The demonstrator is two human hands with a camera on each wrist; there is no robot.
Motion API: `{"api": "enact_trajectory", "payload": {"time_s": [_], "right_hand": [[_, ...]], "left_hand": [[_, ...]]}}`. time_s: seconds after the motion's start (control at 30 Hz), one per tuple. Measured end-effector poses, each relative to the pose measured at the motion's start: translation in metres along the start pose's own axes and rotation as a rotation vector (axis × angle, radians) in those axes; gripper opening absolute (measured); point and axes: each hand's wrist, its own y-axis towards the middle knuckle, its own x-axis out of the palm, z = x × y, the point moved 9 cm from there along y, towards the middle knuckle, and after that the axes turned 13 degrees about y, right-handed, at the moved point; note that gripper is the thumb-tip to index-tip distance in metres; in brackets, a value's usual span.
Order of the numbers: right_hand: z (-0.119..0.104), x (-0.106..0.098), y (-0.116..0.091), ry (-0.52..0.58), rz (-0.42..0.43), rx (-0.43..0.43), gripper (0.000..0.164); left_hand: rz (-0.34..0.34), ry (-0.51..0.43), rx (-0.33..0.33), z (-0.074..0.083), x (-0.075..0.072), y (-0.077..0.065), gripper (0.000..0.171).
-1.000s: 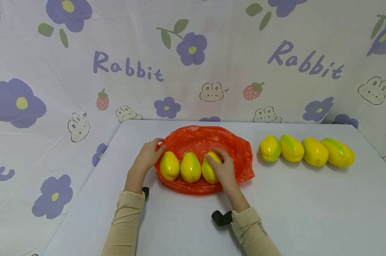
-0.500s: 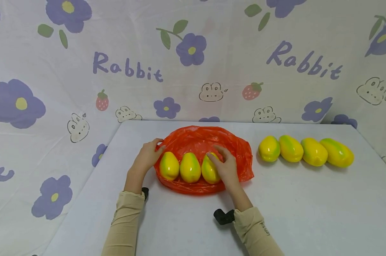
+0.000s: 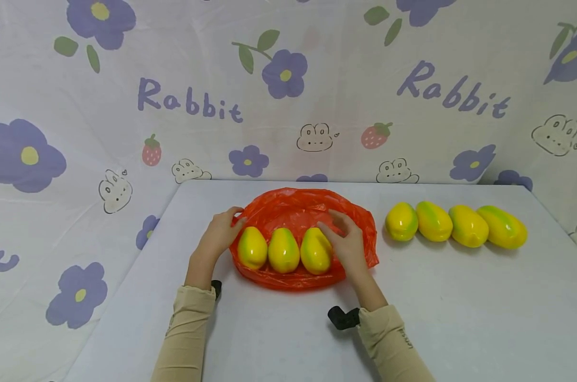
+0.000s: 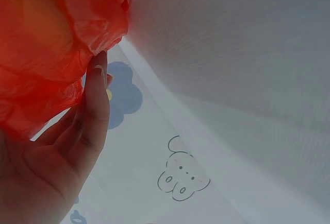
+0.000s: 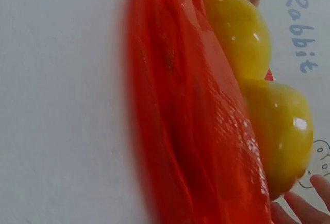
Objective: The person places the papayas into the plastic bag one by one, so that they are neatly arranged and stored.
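The left hand (image 3: 218,232) pinches the red bag (image 3: 293,217), apparently to steady its mouth around three yellow fruits (image 3: 283,251), while the right hand (image 3: 350,245) grasps nothing.

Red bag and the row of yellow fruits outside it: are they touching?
Apart: the head view shows white table between the red bag and the row's nearest fruit.

Three yellow fruits (image 3: 283,250), seemingly upright, in red bag (image 3: 288,284)
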Motion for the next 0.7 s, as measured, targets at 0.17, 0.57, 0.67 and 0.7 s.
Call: {"api": "enact_trajectory", "payload": {"time_s": [0.17,0.57,0.67,0.7], "right_hand": [[-0.005,-0.007,0.002,0.017,-0.004,0.005,0.058],[-0.020,-0.042,0.011,-0.021,0.052,-0.011,0.059],[-0.023,-0.052,0.014,-0.008,0.069,-0.020,0.059],[-0.024,-0.056,0.014,-0.007,0.075,-0.027,0.060]], "left_hand": [[0.003,-0.001,0.002,0.000,0.001,0.001,0.045],[-0.003,-0.003,-0.002,0.000,0.001,0.000,0.046],[-0.003,-0.006,-0.004,0.000,0.001,0.000,0.046],[-0.002,-0.007,-0.002,0.000,0.001,0.000,0.046]]}}
